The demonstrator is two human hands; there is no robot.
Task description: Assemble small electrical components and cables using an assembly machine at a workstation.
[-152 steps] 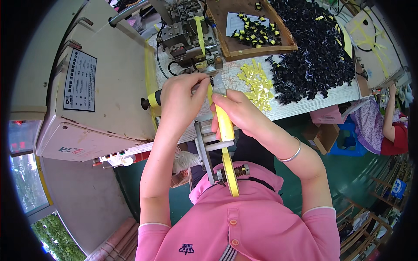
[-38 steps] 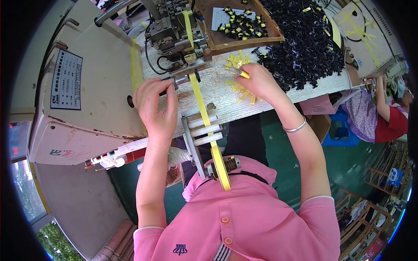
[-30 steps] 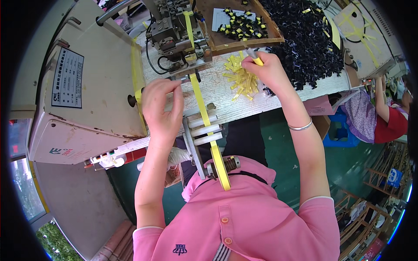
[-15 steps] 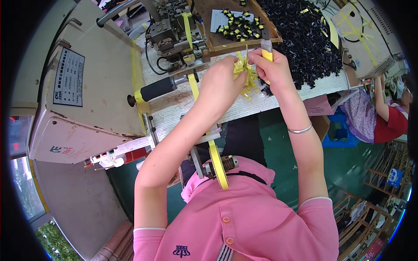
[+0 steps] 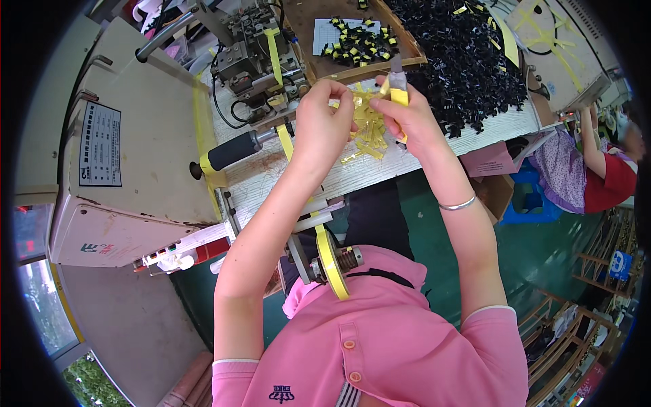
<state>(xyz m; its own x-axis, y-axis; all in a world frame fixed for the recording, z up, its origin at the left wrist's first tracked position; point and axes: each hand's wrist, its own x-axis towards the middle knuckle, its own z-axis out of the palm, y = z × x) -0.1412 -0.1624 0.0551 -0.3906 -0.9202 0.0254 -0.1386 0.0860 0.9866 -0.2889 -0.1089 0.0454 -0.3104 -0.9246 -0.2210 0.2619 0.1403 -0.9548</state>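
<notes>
My right hand (image 5: 415, 117) is closed around a yellow-handled utility knife (image 5: 399, 95), its blade end pointing away from me. Its thumb and finger also meet at a thin yellow strip (image 5: 366, 93) stretched toward my other hand. With bent fingers pinched together, my left hand (image 5: 327, 112) grips the opposite end of that strip; its fingertips are partly hidden. Below and between both hands, a loose pile of short yellow tape pieces (image 5: 369, 132) lies on the white bench (image 5: 271, 178).
A heap of small black parts (image 5: 461, 68) lies at the right. Beyond my hands, a wooden tray (image 5: 352, 73) holds black-and-yellow pieces (image 5: 359, 44). A metal machine (image 5: 254, 61) and a black-handled lever (image 5: 234, 146) stand left. A yellow tape reel (image 5: 329, 261) hangs before my waist.
My hands have drawn apart, the left moving left. The bunched yellow pieces now lie spread on the bench, and a strip spans between my hands. The whole view has shifted slightly.
</notes>
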